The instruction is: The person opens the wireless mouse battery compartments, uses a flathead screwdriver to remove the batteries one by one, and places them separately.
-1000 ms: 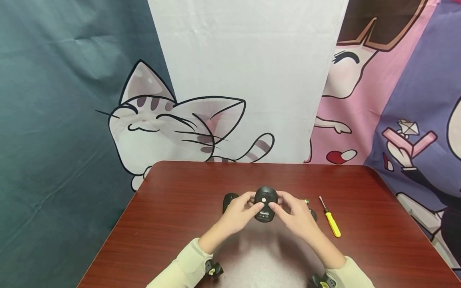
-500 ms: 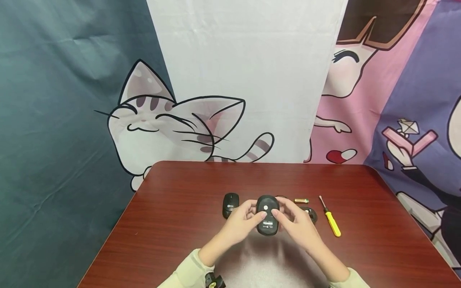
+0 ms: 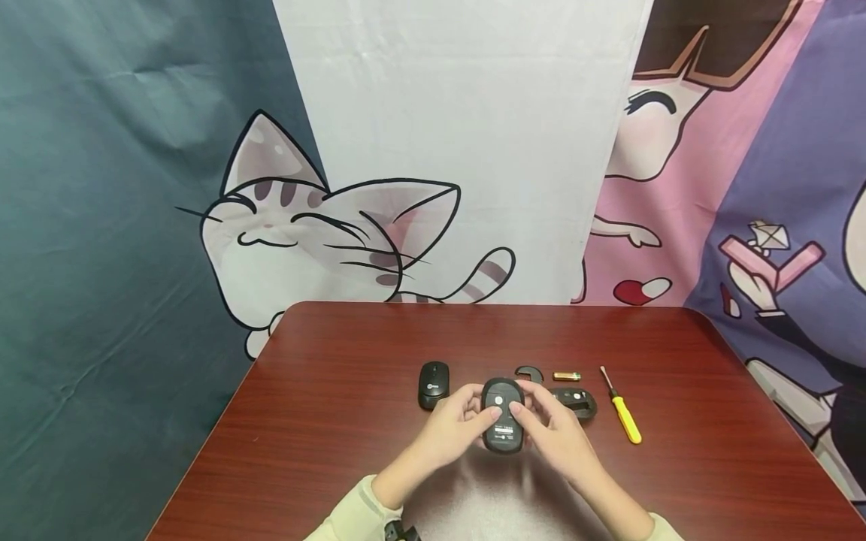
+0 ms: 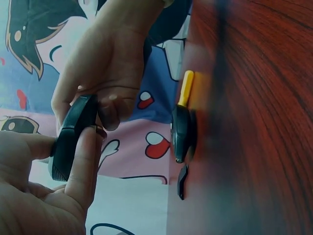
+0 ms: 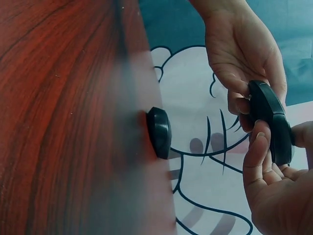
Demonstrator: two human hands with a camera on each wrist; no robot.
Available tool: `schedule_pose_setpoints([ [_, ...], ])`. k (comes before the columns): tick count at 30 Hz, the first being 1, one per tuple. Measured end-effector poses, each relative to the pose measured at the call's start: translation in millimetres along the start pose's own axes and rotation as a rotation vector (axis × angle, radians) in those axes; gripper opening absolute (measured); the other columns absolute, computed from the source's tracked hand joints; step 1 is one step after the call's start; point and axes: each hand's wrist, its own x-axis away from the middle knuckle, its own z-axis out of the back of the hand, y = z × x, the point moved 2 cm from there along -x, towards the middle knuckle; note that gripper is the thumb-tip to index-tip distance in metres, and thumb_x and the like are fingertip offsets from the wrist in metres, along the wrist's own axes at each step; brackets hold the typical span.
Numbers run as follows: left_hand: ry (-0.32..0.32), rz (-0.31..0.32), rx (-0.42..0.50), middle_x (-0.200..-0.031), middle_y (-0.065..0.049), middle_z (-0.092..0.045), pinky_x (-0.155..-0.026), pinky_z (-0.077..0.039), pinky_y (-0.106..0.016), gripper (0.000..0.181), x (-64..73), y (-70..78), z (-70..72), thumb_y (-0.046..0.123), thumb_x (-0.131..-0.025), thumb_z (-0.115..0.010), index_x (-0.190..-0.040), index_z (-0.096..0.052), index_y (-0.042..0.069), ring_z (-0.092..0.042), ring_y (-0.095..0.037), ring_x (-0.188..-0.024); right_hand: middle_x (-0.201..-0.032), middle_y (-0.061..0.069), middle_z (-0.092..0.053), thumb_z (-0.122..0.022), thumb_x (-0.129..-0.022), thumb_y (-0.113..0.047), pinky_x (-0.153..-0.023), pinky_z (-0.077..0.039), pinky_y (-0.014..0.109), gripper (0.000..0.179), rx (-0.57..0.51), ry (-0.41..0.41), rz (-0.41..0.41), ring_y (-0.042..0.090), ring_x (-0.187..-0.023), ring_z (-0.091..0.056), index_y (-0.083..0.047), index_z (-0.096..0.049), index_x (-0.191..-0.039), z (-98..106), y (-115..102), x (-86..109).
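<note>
A black computer mouse (image 3: 504,436) is held up over the table, its underside with a pale label facing the head camera. My left hand (image 3: 453,424) pinches its left side, thumb on the underside and fingers beneath. From the right, my right hand (image 3: 558,432) grips it the same way, its thumb near the other thumb. Both wrist views show the mouse (image 4: 73,132) edge-on between the two hands, clear of the table. Behind my right hand lies a second mouse (image 3: 580,403), bottom up with its battery slot exposed. A curved black cover (image 3: 531,373) lies behind the held mouse.
On the brown table (image 3: 325,421), a third black mouse (image 3: 433,383) sits upright left of the hands. A small battery (image 3: 567,376) lies behind the opened mouse. Farther right is a screwdriver (image 3: 624,415) with a yellow handle. A printed curtain (image 3: 473,150) hangs behind the table.
Both hands have brought the held mouse lower and nearer the body, tilting its underside further into view. The upright mouse, cover, battery and opened mouse now show more fully.
</note>
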Motion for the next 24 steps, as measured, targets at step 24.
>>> schedule_pose_setpoints([
  [24,-0.038,0.064,0.013,-0.091,-0.010,-0.074,-0.056,-0.064,-0.029,0.030,1.5,-3.0,-2.2,0.018,-0.097,-0.066,-0.116,-0.059,-0.004,-0.071,-0.013,-0.066,-0.087,0.006,-0.064,-0.065,-0.099,-0.024,-0.053,-0.057,0.032,0.027,0.004,0.045,-0.040,0.014,-0.067,-0.058,-0.018,-0.065,-0.125,-4.5,5.4,5.1],
])
